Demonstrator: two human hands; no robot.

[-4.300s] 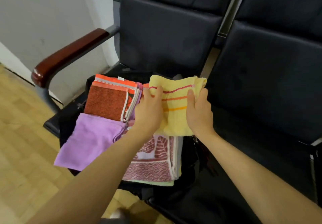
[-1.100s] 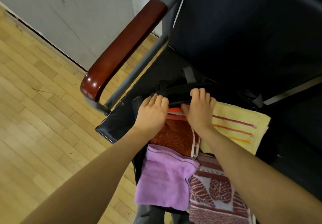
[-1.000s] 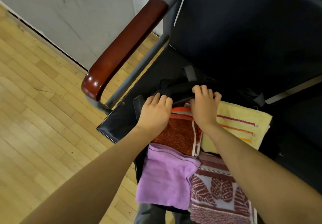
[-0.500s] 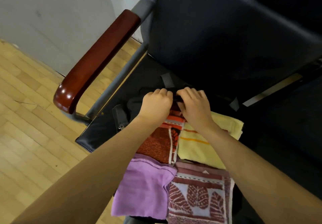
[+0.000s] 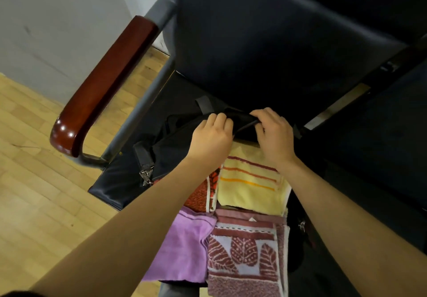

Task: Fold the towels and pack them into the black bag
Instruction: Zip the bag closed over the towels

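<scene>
Since a second earlier, both hands had been shifted off the orange-red towel (image 5: pixel 201 195) and up onto the far edge of the black bag (image 5: pixel 175 141), seen from the head view. The left hand (image 5: pixel 211 135) and right hand (image 5: pixel 273 137) were curled on the bag's dark rim, each grip pinched on the fabric. Four folded towels were laid in the open bag on the chair seat (image 5: pixel 111 181): orange-red and yellow towel (image 5: pixel 250 188) at the back, purple towel (image 5: pixel 182 248) and leaf-patterned towel (image 5: pixel 245 257) in front. If the rim were pulled forward too sharply, the front towels, which appeared to overhang the seat's near edge, could be dragged or tipped floorward. Room was bounded by the backrest (image 5: pixel 265 49) close behind and the wooden armrest (image 5: pixel 104 84) on the left; open room remained towards the person.
</scene>
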